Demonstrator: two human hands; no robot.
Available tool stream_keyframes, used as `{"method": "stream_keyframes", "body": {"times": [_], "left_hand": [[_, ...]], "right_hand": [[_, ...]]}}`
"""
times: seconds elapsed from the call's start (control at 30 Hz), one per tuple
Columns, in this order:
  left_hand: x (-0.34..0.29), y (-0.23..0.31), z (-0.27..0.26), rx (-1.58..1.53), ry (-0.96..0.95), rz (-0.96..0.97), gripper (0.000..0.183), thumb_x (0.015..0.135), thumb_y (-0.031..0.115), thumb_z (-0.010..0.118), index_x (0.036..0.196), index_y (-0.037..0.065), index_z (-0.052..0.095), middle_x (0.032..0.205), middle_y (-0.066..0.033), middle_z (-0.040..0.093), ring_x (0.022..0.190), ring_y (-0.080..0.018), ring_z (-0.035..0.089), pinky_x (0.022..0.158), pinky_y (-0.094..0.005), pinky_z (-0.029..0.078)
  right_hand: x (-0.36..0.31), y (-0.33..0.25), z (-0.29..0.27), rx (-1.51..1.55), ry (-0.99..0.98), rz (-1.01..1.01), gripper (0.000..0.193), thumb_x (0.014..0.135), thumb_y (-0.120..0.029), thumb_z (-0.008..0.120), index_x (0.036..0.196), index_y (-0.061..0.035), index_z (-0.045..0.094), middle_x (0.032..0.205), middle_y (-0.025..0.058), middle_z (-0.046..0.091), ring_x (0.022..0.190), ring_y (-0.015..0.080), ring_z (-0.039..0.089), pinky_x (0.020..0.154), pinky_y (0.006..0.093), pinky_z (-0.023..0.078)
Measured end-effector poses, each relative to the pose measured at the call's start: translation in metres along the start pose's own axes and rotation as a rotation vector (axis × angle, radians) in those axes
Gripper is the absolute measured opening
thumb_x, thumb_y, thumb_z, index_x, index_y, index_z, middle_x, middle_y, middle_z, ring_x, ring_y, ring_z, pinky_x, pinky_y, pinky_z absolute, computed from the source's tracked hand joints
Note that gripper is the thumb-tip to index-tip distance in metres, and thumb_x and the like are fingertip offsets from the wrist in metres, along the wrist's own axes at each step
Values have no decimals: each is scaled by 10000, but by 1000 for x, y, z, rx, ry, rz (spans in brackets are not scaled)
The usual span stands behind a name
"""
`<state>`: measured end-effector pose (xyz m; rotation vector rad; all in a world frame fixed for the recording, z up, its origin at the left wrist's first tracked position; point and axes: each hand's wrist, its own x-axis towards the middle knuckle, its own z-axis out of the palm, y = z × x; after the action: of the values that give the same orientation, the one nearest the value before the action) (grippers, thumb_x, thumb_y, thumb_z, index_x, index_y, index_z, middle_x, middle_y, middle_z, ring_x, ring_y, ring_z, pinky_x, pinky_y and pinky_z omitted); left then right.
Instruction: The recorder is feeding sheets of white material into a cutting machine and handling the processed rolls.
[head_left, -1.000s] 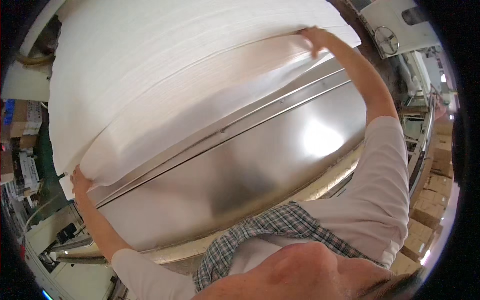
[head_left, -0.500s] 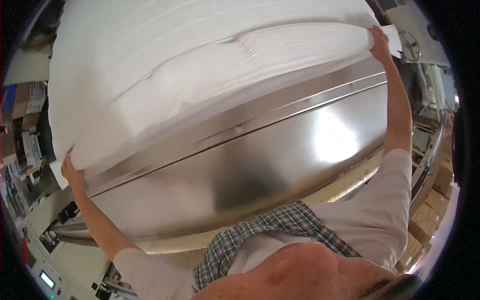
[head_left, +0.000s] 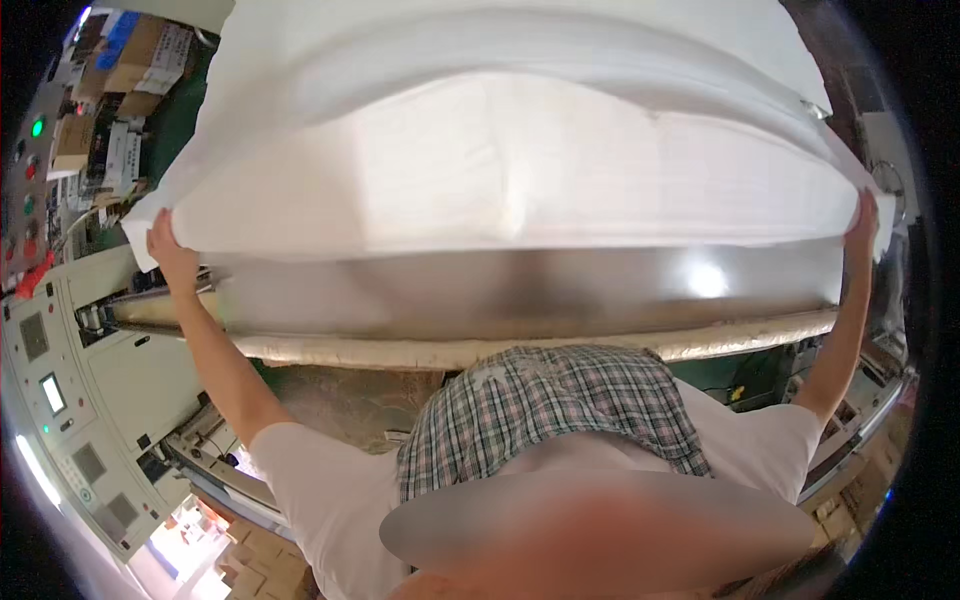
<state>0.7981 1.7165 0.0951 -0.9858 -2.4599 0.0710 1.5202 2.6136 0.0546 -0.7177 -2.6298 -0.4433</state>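
A wide sheet of white fabric stretches across in front of me, its near edge folded over and pulled between both arms. At the left end my left hand is closed on the fabric's edge, with a loose corner sticking out beyond the fingers. My right hand grips the right end in the same way, a small flap hanging outside it. Beneath the near edge lies a shiny metal surface, partly covered by the fabric. Both arms are spread wide.
A pale padded-looking edge runs along the metal's near side. To the left stands a control cabinet with a small lit screen and buttons. Cardboard boxes are stacked at the far left. A handwheel sits beyond my right hand.
Both hands have drawn the fabric's edge nearer to me, and it covers more of the metal. The edge now runs level instead of slanting. My view has turned.
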Motion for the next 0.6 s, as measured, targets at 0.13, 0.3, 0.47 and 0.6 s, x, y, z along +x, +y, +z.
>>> {"method": "stream_keyframes", "body": {"times": [0.13, 0.3, 0.47, 0.6], "left_hand": [[-66, 24, 1, -41, -55, -4, 479, 687, 73, 577, 1155, 55, 473, 1221, -159, 474, 1177, -323, 387, 1040, -456, 188], [-146, 43, 10, -13, -278, -138, 511, 656, 101, 619, 1145, 61, 477, 1219, -163, 471, 1177, -317, 390, 1038, -465, 196], [-187, 50, 12, 5, -493, -287, 513, 644, 93, 637, 1134, 66, 488, 1220, -134, 479, 1166, -314, 404, 1034, -462, 214], [-171, 36, 5, 35, -623, -139, 497, 646, 86, 632, 1126, 70, 500, 1193, -98, 507, 1150, -287, 429, 1009, -469, 254]], "right_hand": [[-63, -46, -3, -49, -179, 74, 512, 741, -51, 591, 1230, -101, 449, 1305, 151, 399, 1209, 341, 366, 1015, 448, 282], [-118, -105, -11, 87, -267, 219, 519, 710, -6, 577, 1190, -174, 476, 1317, 120, 375, 1211, 344, 342, 1005, 474, 276], [-140, -136, -18, 54, -423, 198, 555, 645, 34, 560, 1162, -151, 482, 1273, 132, 401, 1210, 341, 340, 1002, 453, 277], [-139, -107, -18, 25, -594, 160, 559, 627, 39, 541, 1161, -112, 472, 1241, 134, 419, 1194, 320, 362, 994, 438, 274]]}}
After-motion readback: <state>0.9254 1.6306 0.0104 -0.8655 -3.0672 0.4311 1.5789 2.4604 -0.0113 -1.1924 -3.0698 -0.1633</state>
